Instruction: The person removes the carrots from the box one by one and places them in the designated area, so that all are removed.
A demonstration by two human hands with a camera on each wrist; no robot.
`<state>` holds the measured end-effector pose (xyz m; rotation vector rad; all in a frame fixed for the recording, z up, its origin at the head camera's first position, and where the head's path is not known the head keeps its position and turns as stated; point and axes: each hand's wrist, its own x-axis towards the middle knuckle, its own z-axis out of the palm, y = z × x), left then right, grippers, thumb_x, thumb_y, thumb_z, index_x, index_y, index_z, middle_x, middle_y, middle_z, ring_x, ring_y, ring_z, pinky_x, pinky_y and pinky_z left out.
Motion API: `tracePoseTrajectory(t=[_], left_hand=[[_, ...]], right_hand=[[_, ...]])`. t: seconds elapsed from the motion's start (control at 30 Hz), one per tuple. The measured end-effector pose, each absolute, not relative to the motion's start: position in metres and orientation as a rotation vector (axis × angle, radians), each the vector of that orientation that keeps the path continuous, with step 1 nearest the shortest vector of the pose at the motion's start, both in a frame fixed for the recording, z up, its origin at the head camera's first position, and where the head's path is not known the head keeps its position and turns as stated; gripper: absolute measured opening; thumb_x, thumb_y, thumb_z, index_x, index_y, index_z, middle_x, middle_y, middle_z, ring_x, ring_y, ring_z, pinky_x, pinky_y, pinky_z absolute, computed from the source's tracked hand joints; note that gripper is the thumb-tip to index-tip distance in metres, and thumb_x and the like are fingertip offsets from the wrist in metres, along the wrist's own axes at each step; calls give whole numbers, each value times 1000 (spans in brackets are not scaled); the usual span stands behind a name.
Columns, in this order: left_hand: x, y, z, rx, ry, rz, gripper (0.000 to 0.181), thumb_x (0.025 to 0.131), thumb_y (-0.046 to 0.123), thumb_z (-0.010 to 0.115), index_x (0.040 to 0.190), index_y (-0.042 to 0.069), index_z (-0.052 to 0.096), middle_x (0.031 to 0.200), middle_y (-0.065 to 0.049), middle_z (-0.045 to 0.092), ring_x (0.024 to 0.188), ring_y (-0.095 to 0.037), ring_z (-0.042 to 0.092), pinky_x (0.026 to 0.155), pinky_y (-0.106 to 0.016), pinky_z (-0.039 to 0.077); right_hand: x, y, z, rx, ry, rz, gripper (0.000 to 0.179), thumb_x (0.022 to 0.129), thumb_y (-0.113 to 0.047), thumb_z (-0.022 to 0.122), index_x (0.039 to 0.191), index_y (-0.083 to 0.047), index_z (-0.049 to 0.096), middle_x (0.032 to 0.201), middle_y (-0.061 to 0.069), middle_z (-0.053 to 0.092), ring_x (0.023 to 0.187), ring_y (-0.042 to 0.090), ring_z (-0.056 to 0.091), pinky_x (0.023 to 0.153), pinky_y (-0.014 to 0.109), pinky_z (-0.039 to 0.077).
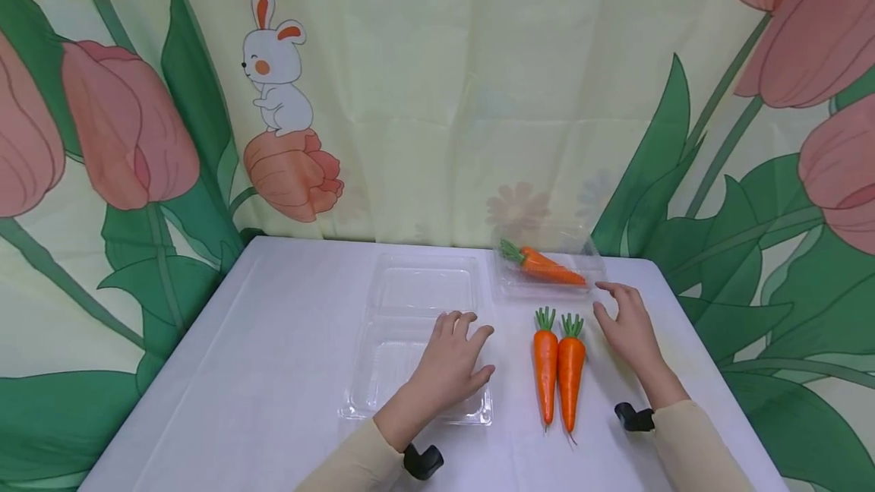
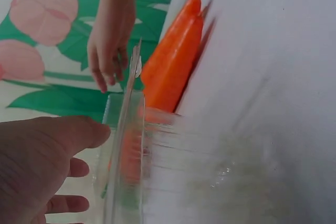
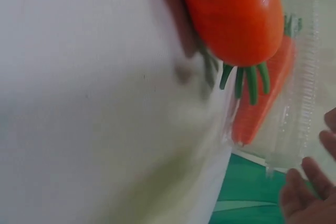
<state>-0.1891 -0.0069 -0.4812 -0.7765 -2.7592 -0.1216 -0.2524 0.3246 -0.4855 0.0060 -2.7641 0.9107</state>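
Note:
My left hand (image 1: 450,361) hovers over a transparent plastic clamshell box (image 1: 384,370), its fingers spread and slightly bent, holding nothing. The box lies unfolded with its lid (image 1: 425,287) toward the back. In the left wrist view, the box's edge (image 2: 122,145) stands close by the thumb. Off to the right, my right hand (image 1: 630,329) has loosely bent fingers near the front right corner of a second transparent box (image 1: 509,291). One carrot (image 1: 550,268) lies inside that box, green top to the left. Between the hands two carrots (image 1: 544,374) lie side by side, tops pointing back.
A white cloth covers the table (image 1: 273,370). Behind it hangs a curtain (image 1: 424,135) printed with tulips and a rabbit. The second box stands at the table's back edge, close to the curtain.

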Motion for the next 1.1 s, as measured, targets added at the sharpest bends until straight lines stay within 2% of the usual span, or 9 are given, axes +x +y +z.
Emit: tracePoseTrajectory(t=[0.13, 0.37, 0.5, 0.73, 1.1], left_hand=[[-195, -1, -481, -848, -2802, -91, 59, 92, 55, 69, 140, 23, 59, 142, -10, 56, 135, -30, 49, 119, -48, 38], [-204, -6, -492, -827, -2910, -118, 65, 92, 63, 59, 145, 26, 56, 149, -9, 50, 140, -32, 43, 117, -60, 35], [-206, -12, -498, -820, -2925, -151, 66, 93, 65, 56, 148, 28, 53, 152, -8, 47, 143, -31, 41, 117, -64, 32], [-209, -32, -500, -781, -2924, -298, 65, 92, 62, 61, 146, 28, 54, 151, -7, 47, 144, -31, 40, 119, -67, 27], [-214, -67, -499, -814, -2875, -326, 62, 89, 58, 67, 142, 27, 58, 147, -9, 50, 140, -31, 43, 117, -67, 28]], right_hand=[[-267, 324, -484, 143, -2777, 816, 46, 102, -15, 57, 145, 1, 50, 153, 33, 34, 139, 55, 35, 108, 74, 35], [-288, 323, -484, 157, -2918, 724, 67, 103, -21, 58, 160, -3, 29, 164, 33, 14, 145, 59, 23, 111, 76, 28], [-291, 323, -486, 151, -2948, 719, 66, 103, -21, 58, 160, -3, 30, 165, 33, 10, 143, 61, 26, 110, 75, 30], [-291, 318, -483, 134, -2942, 753, 62, 102, -19, 58, 157, -3, 35, 165, 32, 10, 139, 62, 34, 108, 74, 35], [-289, 292, -474, 41, -3006, 822, 61, 102, -20, 56, 158, -7, 37, 166, 31, 8, 137, 60, 37, 106, 71, 40]])
